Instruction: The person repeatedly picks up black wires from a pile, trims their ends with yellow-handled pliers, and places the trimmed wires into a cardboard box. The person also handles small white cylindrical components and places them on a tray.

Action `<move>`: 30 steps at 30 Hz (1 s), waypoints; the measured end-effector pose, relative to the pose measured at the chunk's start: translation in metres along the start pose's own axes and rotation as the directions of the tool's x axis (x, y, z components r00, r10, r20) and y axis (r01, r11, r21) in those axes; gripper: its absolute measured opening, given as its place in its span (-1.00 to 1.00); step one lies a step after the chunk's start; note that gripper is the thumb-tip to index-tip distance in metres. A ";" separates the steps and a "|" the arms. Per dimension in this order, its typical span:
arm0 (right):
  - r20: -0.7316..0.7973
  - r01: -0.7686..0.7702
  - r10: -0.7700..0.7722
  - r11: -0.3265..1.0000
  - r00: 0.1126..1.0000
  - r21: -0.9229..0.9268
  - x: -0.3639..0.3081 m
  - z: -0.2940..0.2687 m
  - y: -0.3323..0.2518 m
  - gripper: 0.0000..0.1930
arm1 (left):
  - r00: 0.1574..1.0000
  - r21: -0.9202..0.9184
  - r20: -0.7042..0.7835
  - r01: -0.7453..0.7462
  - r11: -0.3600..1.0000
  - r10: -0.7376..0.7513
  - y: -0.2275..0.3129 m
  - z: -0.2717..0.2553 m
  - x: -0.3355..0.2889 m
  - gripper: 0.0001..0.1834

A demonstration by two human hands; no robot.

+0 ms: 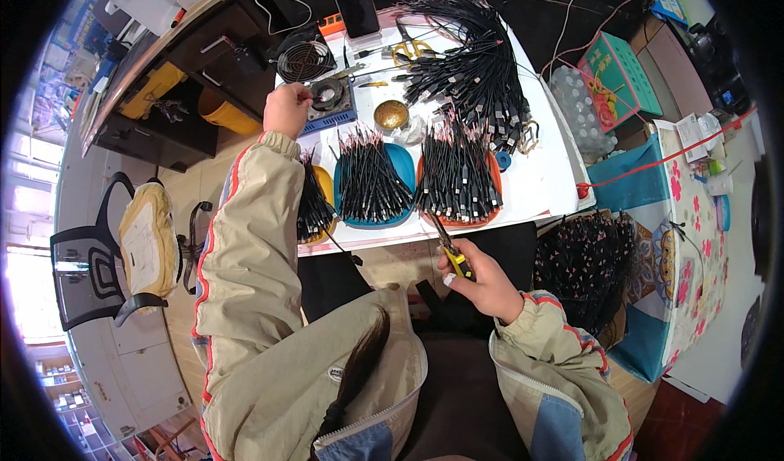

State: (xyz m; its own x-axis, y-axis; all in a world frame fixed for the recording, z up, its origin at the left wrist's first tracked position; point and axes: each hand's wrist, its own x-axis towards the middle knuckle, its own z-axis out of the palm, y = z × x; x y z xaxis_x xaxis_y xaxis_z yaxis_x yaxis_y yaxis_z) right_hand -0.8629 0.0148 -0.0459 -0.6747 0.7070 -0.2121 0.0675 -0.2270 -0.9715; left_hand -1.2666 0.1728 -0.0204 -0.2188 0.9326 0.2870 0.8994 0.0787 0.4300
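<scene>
My left hand (287, 111) is at the far left of the white table, fingers pinched together beside a blue box-shaped device (333, 120) with a dark coil (327, 93) on top. What the fingertips hold, if anything, is too small to make out. My right hand (487, 285) grips pliers (459, 262) with yellow and black handles, below the table's front edge. The jaws point up toward an orange tray (496, 169) full of short black USB cables (459, 175). Left of it, more cables fill a blue tray (403, 165) and a yellow tray (328, 185).
A large heap of black cables (478, 61) covers the table's far right. Near it are a round gold tin (391, 115), yellow-handled scissors (412, 50), a small fan (304, 61) and a phone (354, 5). More cables (584, 261) fill a container at right; an office chair (106, 253) stands left.
</scene>
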 end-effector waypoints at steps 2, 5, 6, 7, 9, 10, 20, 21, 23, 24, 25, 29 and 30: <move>0.004 0.004 -0.004 1.000 1.000 -0.012 0.000 -0.001 0.001 -0.52 | 0.998 0.032 -0.010 -0.061 0.998 0.061 0.000 0.003 0.003 -0.89; 0.008 0.018 -0.018 1.000 1.000 -0.008 0.001 -0.001 0.002 -0.52 | 0.998 0.097 0.016 -0.068 0.993 0.066 0.001 0.007 0.009 -0.89; 0.008 0.024 -0.024 1.000 1.000 -0.002 0.001 -0.001 0.003 -0.52 | 0.996 0.126 0.017 -0.084 0.989 0.082 0.001 0.008 0.011 -0.89; 0.007 0.026 -0.026 1.000 1.000 -0.012 0.001 -0.002 0.003 -0.52 | 0.995 0.149 0.025 -0.098 0.984 0.095 0.001 0.009 0.013 -0.89; 0.008 0.029 -0.029 0.999 1.000 -0.032 0.002 -0.002 0.005 -0.52 | 0.995 0.181 0.041 -0.100 0.978 0.094 0.001 0.010 0.015 -0.89; 0.002 0.039 -0.039 0.999 0.999 -0.036 0.002 -0.002 0.006 -0.52 | 0.996 0.189 0.049 -0.088 0.978 0.080 0.001 0.011 0.016 -0.89; 0.004 0.043 -0.042 0.998 0.999 -0.041 0.002 -0.004 0.006 -0.51 | 0.997 0.221 0.060 -0.051 0.974 0.039 -0.001 0.014 0.019 -0.90; 0.007 0.039 -0.039 0.998 0.999 -0.041 0.002 -0.004 0.006 -0.51 | 0.997 0.218 0.056 -0.054 0.974 0.043 -0.002 0.014 0.019 -0.90; 0.007 0.038 -0.038 0.999 0.999 -0.039 0.002 -0.004 0.006 -0.51 | 0.998 0.202 0.043 -0.059 0.978 0.052 -0.004 0.015 0.018 -0.89; 0.008 0.038 -0.038 0.999 0.999 -0.039 0.002 -0.003 0.006 -0.51 | 0.998 0.201 0.047 -0.051 0.978 0.042 -0.004 0.015 0.018 -0.89; 0.002 0.051 -0.051 0.998 0.999 -0.048 0.002 -0.003 0.006 -0.51 | 0.998 0.195 0.042 -0.044 0.980 0.037 -0.004 0.015 0.017 -0.89; 0.002 0.043 -0.043 0.998 0.999 -0.050 -0.001 -0.001 0.004 -0.52 | 1.000 0.091 0.013 -0.021 0.996 0.020 0.010 0.002 0.009 -0.88; 0.007 0.025 -0.025 0.999 1.000 -0.044 -0.003 -0.001 0.002 -0.52 | 1.000 -0.013 -0.029 0.003 1.000 -0.004 0.017 -0.004 0.004 -0.88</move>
State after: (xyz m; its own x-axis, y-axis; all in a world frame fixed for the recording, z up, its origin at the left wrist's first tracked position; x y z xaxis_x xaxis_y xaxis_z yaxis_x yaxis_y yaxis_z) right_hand -0.8603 0.0132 -0.0478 -0.6813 0.7077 -0.1871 0.0830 -0.1792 -0.9803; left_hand -1.2541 0.1769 -0.0085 -0.2330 0.9216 0.3105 0.8938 0.0772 0.4418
